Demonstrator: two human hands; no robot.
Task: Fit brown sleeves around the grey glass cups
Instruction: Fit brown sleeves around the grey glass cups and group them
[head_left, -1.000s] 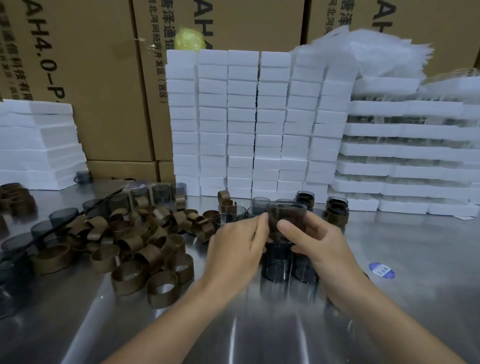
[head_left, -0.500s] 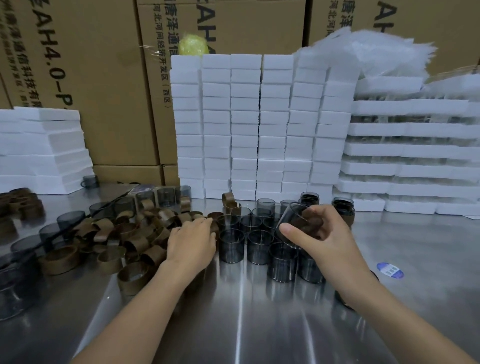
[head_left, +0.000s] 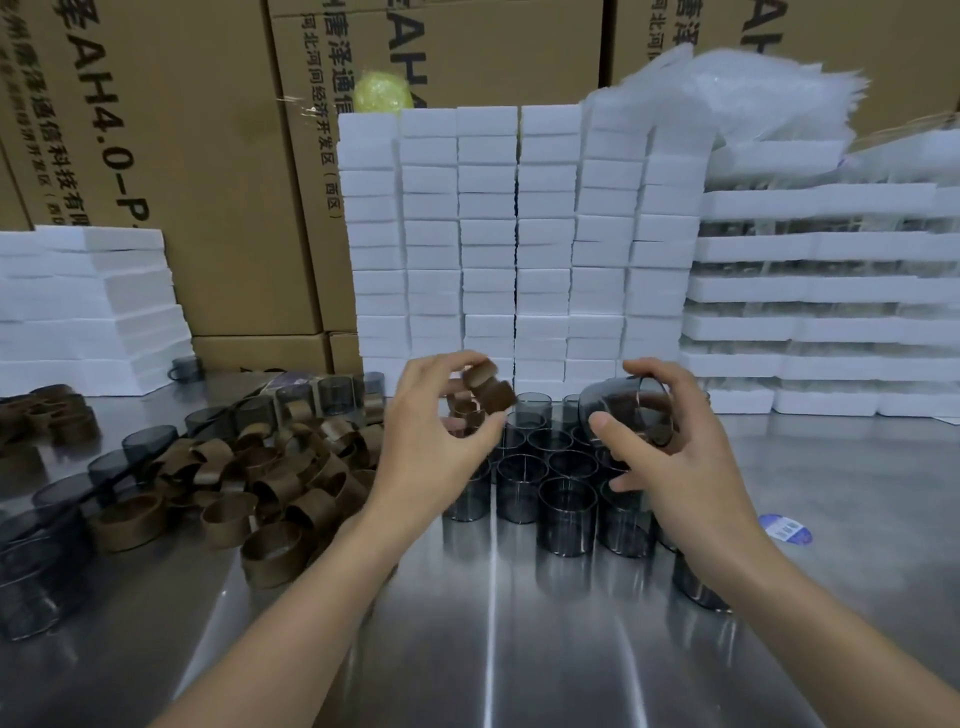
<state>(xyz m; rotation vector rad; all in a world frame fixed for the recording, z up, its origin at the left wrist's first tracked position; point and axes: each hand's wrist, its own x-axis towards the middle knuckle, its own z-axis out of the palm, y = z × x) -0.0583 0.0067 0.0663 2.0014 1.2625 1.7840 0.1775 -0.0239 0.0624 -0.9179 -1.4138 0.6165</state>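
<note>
Nearest you, the steel table (head_left: 519, 649) carries both your forearms. Under your right wrist one dark cup (head_left: 698, 584) stands partly hidden. Beside it, a blue-and-white sticker (head_left: 784, 529) lies flat on the steel.

Your left hand (head_left: 436, 441) is raised above the table and pinches a brown sleeve (head_left: 488, 389) between thumb and fingertips; the band is held in the air, tilted. Your right hand (head_left: 675, 457) is curled around a grey glass cup (head_left: 626, 410), held on its side with the mouth turned toward the sleeve. Sleeve and cup are near each other but apart.

Below and between your hands, a cluster of bare grey cups (head_left: 566, 499) stands upright, packed rim to rim. To its left lies a loose pile of brown sleeves (head_left: 270, 467), with more grey cups (head_left: 41, 561) along its left edge.

Further back, a wall of white foam blocks (head_left: 514, 249) rises in neat columns. Stacked foam trays (head_left: 831, 291) stand to its right, with crumpled clear plastic bags (head_left: 727, 88) on top. A lower foam stack (head_left: 88, 301) sits at the left. Printed cardboard cartons (head_left: 208, 156) close off the rear.
</note>
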